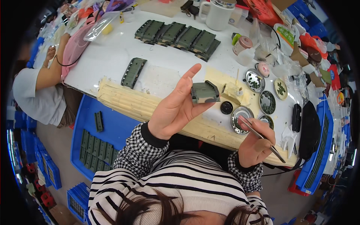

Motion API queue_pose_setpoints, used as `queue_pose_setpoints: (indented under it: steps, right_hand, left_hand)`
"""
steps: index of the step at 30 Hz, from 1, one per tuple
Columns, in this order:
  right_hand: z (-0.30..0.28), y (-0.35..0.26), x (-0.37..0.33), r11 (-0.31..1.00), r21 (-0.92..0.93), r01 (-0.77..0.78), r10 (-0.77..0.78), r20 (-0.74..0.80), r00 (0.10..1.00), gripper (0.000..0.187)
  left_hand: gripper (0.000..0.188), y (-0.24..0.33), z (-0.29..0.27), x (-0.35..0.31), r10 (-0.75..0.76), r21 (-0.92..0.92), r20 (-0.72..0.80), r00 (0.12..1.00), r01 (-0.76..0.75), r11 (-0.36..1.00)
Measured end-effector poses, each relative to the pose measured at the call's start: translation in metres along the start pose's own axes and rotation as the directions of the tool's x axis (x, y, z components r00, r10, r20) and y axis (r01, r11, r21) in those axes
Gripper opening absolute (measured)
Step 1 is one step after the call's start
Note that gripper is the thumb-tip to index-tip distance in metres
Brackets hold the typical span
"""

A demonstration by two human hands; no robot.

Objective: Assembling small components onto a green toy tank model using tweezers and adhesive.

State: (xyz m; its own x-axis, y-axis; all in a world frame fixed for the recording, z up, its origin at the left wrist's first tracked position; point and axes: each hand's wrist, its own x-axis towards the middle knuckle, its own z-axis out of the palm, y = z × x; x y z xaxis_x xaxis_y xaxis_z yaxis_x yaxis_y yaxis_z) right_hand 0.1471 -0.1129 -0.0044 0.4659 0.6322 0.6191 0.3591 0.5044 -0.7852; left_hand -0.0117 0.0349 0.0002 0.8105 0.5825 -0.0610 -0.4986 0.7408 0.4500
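My left hand is raised over the table's front edge, gripping a green camouflage model part by its edges, with the index finger stretched up. My right hand holds metal tweezers beside a round metal dish; the tweezer tips reach toward the dish's rim. Around it stand more round dishes, among them a dish of small dark green pieces and a silver dish. A small black round cap lies between the part and the metal dish. One long green part rests alone on the table.
Several camouflage parts stand in a row at the back. A white mug and a pink-capped jar are behind the dishes. A blue bin with green parts sits at lower left. Another person's arm rests at the left.
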Motion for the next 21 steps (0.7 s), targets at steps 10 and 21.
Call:
queue_pose_setpoints:
  steps: [10,21]
  right_hand:
    - [0.013,-0.007,0.004,0.983,-0.136,0.12,-0.095,0.182,0.979,0.055]
    - [0.013,-0.008,0.004,0.975,-0.158,0.154,-0.119,0.209,0.971,0.044]
  left_hand:
    - [0.038,-0.005,0.004,0.01,-0.077,-0.293,-0.106,0.991,0.042,0.955]
    - [0.037,-0.01,0.008,0.008,-0.085,-0.278,-0.089,0.992,0.057,0.959]
